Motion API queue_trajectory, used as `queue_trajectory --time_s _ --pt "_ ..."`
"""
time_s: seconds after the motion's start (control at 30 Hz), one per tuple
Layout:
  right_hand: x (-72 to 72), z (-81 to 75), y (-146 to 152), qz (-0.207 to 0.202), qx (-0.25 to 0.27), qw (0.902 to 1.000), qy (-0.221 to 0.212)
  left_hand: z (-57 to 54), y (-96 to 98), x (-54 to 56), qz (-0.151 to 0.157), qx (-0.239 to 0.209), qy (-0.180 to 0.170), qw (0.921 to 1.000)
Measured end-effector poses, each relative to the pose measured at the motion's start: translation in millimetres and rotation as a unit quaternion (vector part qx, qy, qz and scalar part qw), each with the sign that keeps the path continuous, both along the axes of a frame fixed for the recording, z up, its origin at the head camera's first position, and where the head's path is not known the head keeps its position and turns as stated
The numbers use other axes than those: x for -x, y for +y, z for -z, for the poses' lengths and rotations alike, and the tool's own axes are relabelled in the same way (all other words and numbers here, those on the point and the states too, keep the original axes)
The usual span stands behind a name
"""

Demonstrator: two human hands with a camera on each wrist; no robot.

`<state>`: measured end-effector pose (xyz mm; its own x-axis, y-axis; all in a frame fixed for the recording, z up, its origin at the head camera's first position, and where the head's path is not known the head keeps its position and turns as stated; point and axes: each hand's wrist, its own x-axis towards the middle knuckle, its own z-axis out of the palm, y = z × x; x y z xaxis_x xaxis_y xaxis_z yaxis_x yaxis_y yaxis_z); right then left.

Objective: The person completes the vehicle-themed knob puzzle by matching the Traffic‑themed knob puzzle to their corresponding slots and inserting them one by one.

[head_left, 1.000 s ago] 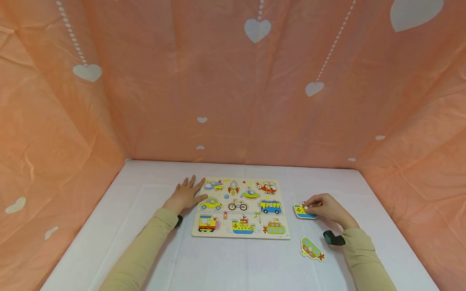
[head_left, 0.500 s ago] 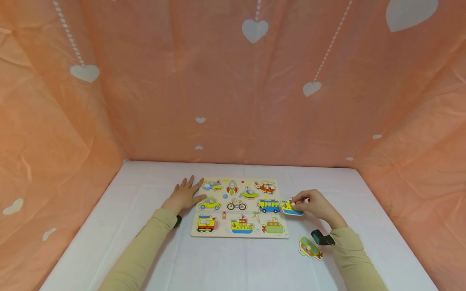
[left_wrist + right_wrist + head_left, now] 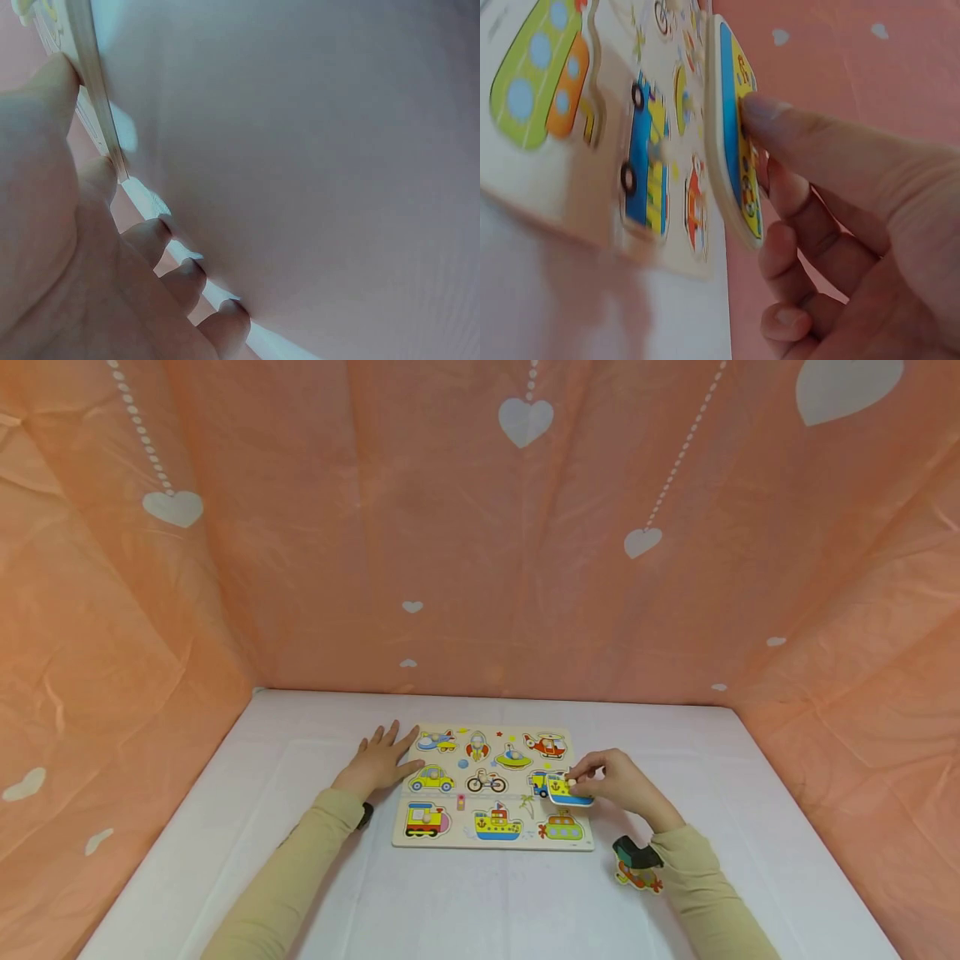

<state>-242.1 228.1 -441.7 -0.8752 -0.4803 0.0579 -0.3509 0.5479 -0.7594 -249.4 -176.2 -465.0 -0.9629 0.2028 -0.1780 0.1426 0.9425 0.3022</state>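
A wooden peg puzzle board (image 3: pixel 480 843) with printed vehicles lies on the white table. My left hand (image 3: pixel 372 766) rests spread at its left edge, thumb and index fingertip on the board. In the left wrist view the left hand's thumb (image 3: pixel 56 82) touches the board's side. My right hand (image 3: pixel 618 783) pinches a yellow and blue ship puzzle piece (image 3: pixel 566 792) by its knob. In the head view that piece overlaps the bus (image 3: pixel 538 783); the right wrist view shows it raised off the board. The ship picture (image 3: pixel 498 825) sits in the board's bottom row.
A submarine puzzle piece (image 3: pixel 637 878) lies on the table right of the board, partly hidden by the black wrist camera (image 3: pixel 636 853). A peach curtain (image 3: pixel 480 568) with white hearts encloses the table's back and sides.
My right hand has carried the ship piece leftward from the table right of the board to over the board's right side. My left hand has stayed at the board's left edge.
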Motion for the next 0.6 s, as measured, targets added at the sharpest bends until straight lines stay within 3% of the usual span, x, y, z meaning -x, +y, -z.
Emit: queue_trajectory --time_s 0.23,0.6 --pt "-4.3 2.0 -21.1 -0.022 0.011 0.9997 -0.002 0.6 0.3 -0.7 -0.004 -0.002 -0.001 1.0" --pt "-14.9 6.5 -45.7 -0.023 0.008 0.9993 -0.027 1.0 -0.9 0.7 0.003 -0.008 0.001 1.0"
